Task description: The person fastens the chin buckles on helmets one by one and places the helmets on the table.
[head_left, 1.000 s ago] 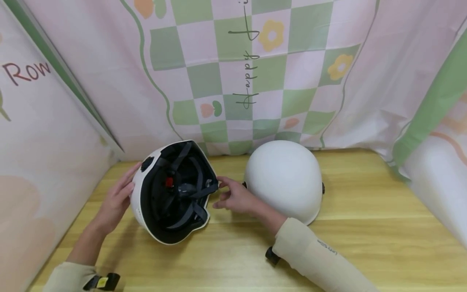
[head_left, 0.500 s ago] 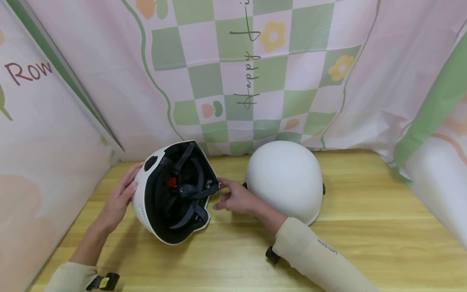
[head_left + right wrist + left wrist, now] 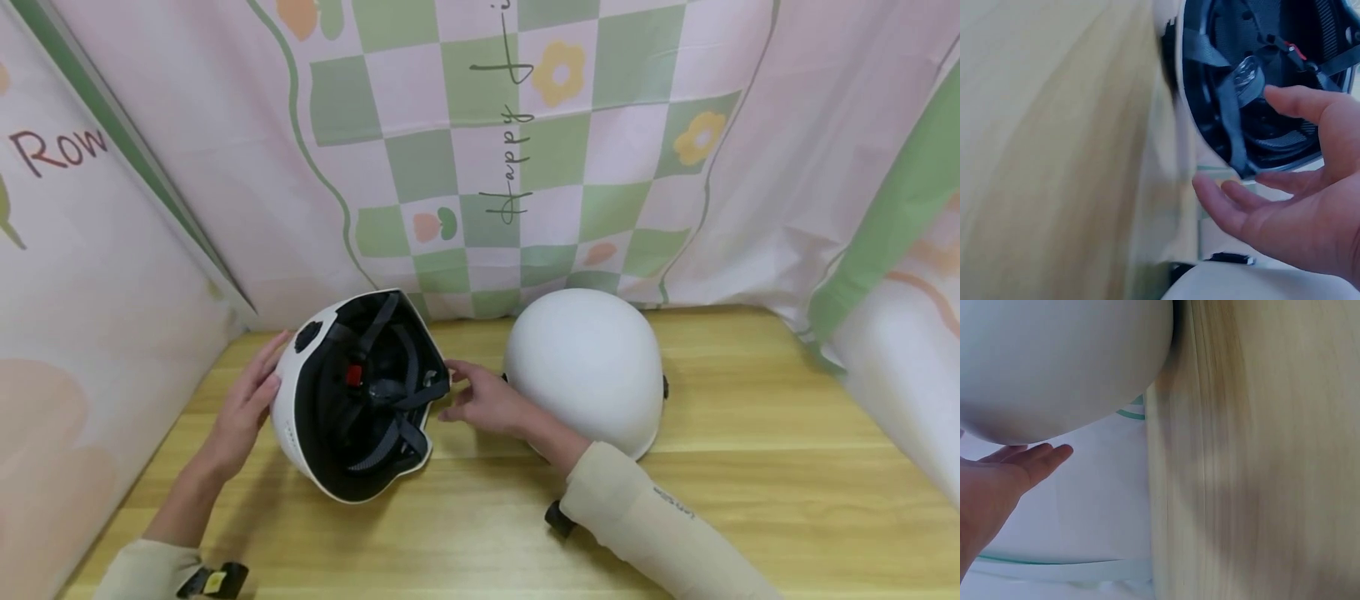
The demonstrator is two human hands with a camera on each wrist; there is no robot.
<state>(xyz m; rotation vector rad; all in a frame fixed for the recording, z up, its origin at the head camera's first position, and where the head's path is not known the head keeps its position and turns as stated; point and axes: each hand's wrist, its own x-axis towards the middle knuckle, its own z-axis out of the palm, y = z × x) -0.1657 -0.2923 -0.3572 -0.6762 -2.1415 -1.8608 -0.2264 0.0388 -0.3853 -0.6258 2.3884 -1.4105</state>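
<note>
A white helmet (image 3: pixel 291 425) lies tipped on its side at the left, its black lining (image 3: pixel 330 417) facing right. Inside are dark chin straps (image 3: pixel 1230 119) and a red piece (image 3: pixel 354 375). My left hand (image 3: pixel 242 408) rests against the shell's outer left side, its fingers extended; in the left wrist view they lie along the shell (image 3: pixel 1066 362). My right hand (image 3: pixel 491 402) is at the rim's right corner, fingertips at or just beside the edge. In the right wrist view its thumb and fingers are spread, with nothing gripped between them.
A second white helmet (image 3: pixel 585 367) sits dome up on the wooden table (image 3: pixel 750 433), right behind my right forearm. Patterned curtains (image 3: pixel 420 158) hang along the table's back and sides.
The tipped helmet has turned slightly to the right, its side dial and red piece shifting a little. The right hand's fingers have moved marginally upward at the rim.
</note>
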